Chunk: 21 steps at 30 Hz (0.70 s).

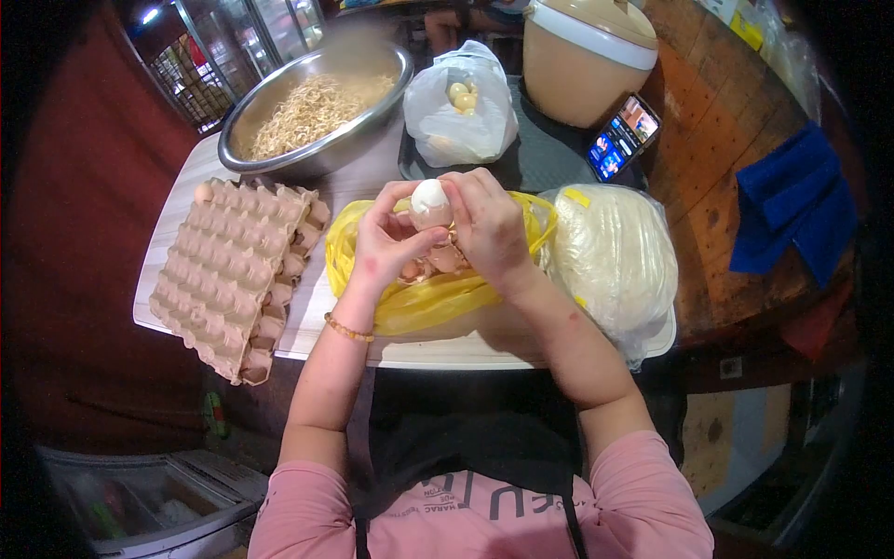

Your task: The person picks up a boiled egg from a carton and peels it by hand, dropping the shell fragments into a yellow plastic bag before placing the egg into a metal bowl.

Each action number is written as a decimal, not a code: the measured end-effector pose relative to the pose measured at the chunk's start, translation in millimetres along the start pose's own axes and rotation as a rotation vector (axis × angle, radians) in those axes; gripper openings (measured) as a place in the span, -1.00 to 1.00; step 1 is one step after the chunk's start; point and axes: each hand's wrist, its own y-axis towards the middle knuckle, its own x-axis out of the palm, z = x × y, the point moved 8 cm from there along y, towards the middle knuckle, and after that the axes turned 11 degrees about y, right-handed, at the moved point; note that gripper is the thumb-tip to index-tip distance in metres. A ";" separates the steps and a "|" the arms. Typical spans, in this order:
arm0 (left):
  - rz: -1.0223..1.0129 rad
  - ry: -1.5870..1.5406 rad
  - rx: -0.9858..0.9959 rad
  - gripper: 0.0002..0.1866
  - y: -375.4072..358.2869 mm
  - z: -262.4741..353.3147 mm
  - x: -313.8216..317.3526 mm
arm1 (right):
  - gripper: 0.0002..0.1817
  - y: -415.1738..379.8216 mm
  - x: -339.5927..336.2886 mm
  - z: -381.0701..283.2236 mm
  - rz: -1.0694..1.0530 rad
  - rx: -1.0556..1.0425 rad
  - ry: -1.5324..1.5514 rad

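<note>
Between my two hands is a boiled egg [430, 203], its upper part bare and white, with shell still around the lower part. My left hand [389, 228] grips it from the left and below, thumb along its underside. From the other side, the fingers of my right hand [491, 224] press against the egg near its top. Directly below lies an open yellow plastic bag [410, 306] with pieces of brown eggshell [445, 261] in it. Farther back, a white plastic bag [452, 135] holds several peeled eggs [462, 97].
Stacked egg cartons [219, 270] stand at the left, one brown egg [203, 192] on top. A steel bowl [244, 166] of bean sprouts is behind them. To the right are a filled clear bag [615, 256], a propped phone [624, 138], a beige cooler [577, 70] and a blue cloth [787, 205].
</note>
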 end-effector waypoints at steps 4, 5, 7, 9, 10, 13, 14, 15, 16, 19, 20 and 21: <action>-0.034 -0.040 -0.037 -0.39 0.3 2.2 3.4 | -0.95 0.7 -3.1 -3.0 0.022 -0.073 -0.086; -0.039 -0.043 -0.035 -0.39 0.4 5.9 5.8 | -0.95 0.9 -4.9 -2.3 0.027 -0.075 -0.103; 0.025 -0.078 0.002 -0.39 -1.1 16.3 4.2 | -0.95 2.4 -8.7 0.6 0.053 -0.052 -0.093; 0.033 -0.088 0.024 -0.41 -1.5 18.4 2.6 | -0.95 4.3 -12.5 4.8 0.079 -0.031 -0.081; 0.044 -0.098 0.045 -0.44 -1.6 19.9 0.0 | -0.95 5.0 -15.5 9.1 0.100 -0.005 -0.081; 0.007 -0.187 0.060 -0.49 1.8 6.9 -7.9 | -0.92 7.1 -19.4 14.9 0.090 0.019 -0.092; -0.001 -0.199 0.080 -0.52 1.1 7.8 -7.4 | -0.90 7.6 -20.3 15.7 0.062 0.018 -0.103; 0.037 -0.144 0.075 -0.41 1.0 6.5 -9.3 | -0.90 6.6 -21.3 15.7 0.066 0.020 -0.119; 0.036 -0.147 0.071 -0.41 0.7 7.0 -8.2 | -0.87 4.9 -13.8 16.2 0.008 0.034 -0.002; 0.010 -0.165 0.065 -0.42 0.6 6.0 -5.6 | -0.83 1.4 0.0 12.3 -0.050 0.087 0.149; 0.008 -0.146 0.076 -0.42 0.5 6.5 -5.8 | -0.81 0.7 2.5 12.4 -0.054 0.123 0.200; 0.008 -0.124 0.086 -0.42 0.0 7.1 -6.0 | -0.81 0.6 2.5 11.3 -0.054 0.125 0.199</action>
